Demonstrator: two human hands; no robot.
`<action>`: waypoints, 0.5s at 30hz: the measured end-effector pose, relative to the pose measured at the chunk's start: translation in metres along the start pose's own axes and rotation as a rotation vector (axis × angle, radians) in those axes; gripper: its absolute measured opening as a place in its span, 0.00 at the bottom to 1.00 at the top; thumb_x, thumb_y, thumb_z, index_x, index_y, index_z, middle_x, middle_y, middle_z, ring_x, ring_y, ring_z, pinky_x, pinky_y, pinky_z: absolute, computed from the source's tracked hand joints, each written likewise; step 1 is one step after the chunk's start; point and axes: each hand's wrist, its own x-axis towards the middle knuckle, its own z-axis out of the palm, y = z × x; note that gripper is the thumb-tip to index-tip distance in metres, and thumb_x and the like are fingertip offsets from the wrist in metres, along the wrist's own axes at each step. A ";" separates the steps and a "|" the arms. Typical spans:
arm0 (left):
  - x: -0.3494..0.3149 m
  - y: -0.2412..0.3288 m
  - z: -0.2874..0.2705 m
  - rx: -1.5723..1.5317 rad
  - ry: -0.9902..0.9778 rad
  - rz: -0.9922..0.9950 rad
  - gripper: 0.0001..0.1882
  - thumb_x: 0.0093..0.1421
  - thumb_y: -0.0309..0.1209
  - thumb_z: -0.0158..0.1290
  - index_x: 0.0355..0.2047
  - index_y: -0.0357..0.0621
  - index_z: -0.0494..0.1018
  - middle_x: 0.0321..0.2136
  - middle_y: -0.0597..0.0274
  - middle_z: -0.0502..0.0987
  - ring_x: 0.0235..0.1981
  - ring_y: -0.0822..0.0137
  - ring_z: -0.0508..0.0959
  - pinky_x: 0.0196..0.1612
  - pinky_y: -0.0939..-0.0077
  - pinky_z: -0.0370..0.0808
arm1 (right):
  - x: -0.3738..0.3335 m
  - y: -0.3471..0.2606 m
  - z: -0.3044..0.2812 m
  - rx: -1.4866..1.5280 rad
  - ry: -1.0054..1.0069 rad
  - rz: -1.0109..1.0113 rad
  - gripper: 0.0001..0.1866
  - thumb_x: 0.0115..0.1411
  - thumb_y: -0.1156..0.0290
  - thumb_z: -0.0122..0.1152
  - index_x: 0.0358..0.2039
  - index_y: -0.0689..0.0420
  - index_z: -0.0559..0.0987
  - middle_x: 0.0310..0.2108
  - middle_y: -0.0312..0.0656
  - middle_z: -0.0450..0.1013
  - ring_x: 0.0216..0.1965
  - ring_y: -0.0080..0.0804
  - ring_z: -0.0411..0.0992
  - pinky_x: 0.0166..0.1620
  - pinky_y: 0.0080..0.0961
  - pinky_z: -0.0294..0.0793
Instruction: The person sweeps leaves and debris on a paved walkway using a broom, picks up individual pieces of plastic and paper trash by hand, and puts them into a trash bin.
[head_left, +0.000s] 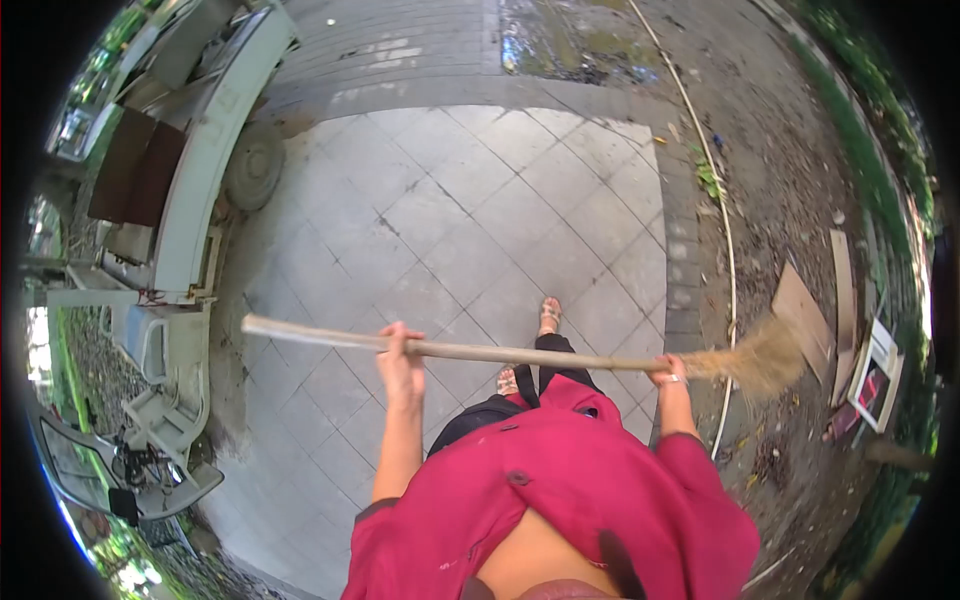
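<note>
A broom with a long wooden handle [520, 354] lies sideways across the front of my body, roughly level. My left hand [402, 365] is closed round the handle left of the middle, with the bare end of the stick reaching out past it. My right hand [669, 370], with a ring on a finger, grips the handle close to the head. Frayed straw bristles [765, 360] point off to the right, above the dirt strip. Below the handle, my sandalled feet stand on the tiles.
Large grey tiles [470, 230] pave the ground ahead. On the left stands a cargo tricycle [200, 170] with a wheel at the paving's edge. A pale hose or pipe [722, 220] runs along the right side. Cardboard [803, 310] and a white frame [876, 375] lie beyond it.
</note>
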 end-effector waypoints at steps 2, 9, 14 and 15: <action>0.019 -0.009 0.008 -0.030 -0.005 -0.006 0.09 0.53 0.28 0.52 0.32 0.45 0.64 0.19 0.64 0.69 0.24 0.69 0.70 0.34 0.72 0.69 | -0.017 -0.013 0.004 0.052 -0.025 -0.029 0.06 0.45 0.68 0.47 0.18 0.56 0.66 0.21 0.41 0.67 0.26 0.38 0.64 0.38 0.47 0.66; 0.129 0.025 0.053 -0.031 0.154 0.173 0.09 0.50 0.31 0.52 0.31 0.45 0.66 0.16 0.62 0.70 0.21 0.67 0.70 0.29 0.73 0.67 | -0.013 -0.003 0.199 0.115 -0.194 0.149 0.07 0.43 0.71 0.50 0.18 0.61 0.67 0.24 0.45 0.64 0.30 0.40 0.62 0.38 0.42 0.64; 0.121 0.164 0.125 0.081 0.427 0.679 0.06 0.48 0.32 0.47 0.22 0.44 0.65 0.13 0.64 0.66 0.18 0.69 0.67 0.26 0.75 0.66 | -0.084 0.043 0.427 -0.001 -0.591 0.443 0.04 0.47 0.75 0.51 0.22 0.63 0.68 0.26 0.47 0.66 0.34 0.41 0.64 0.48 0.44 0.61; 0.114 0.194 0.129 0.017 0.320 0.829 0.07 0.47 0.31 0.45 0.16 0.45 0.61 0.12 0.66 0.60 0.16 0.71 0.62 0.25 0.77 0.63 | -0.095 0.056 0.466 -0.086 -0.579 0.489 0.05 0.48 0.75 0.53 0.23 0.62 0.68 0.25 0.46 0.66 0.33 0.41 0.64 0.50 0.43 0.60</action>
